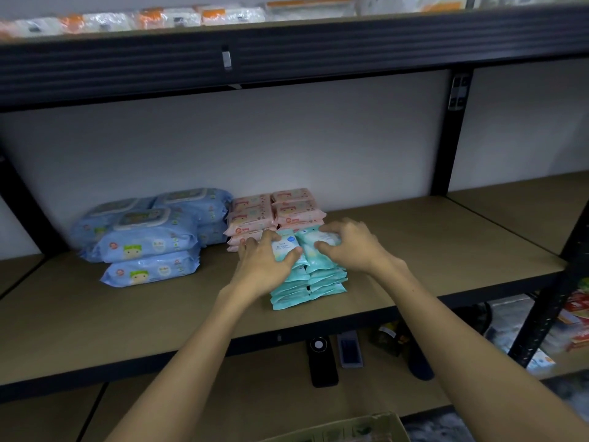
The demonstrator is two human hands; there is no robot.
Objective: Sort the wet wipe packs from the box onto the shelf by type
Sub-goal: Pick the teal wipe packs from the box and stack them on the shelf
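Gripping the top teal packs (307,266) at frame centre, left hand (264,261) and right hand (350,244) curl fingers over twin stacks on the shelf (446,250); blue packs (146,237) and pink packs (274,212) sit behind-left.

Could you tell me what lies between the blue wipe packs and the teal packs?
The pink wipe packs, stacked behind the left hand, in the head view.

Two bare forearms reach in from the lower edge of the view, each uncovered from elbow to wrist. No sleeve cuff shows on either one. The left hand (266,260) and the right hand (347,242) are ungloved, with no ring, watch or band showing at the fingers or just behind at the wrists. Fingernails look short and unpainted.
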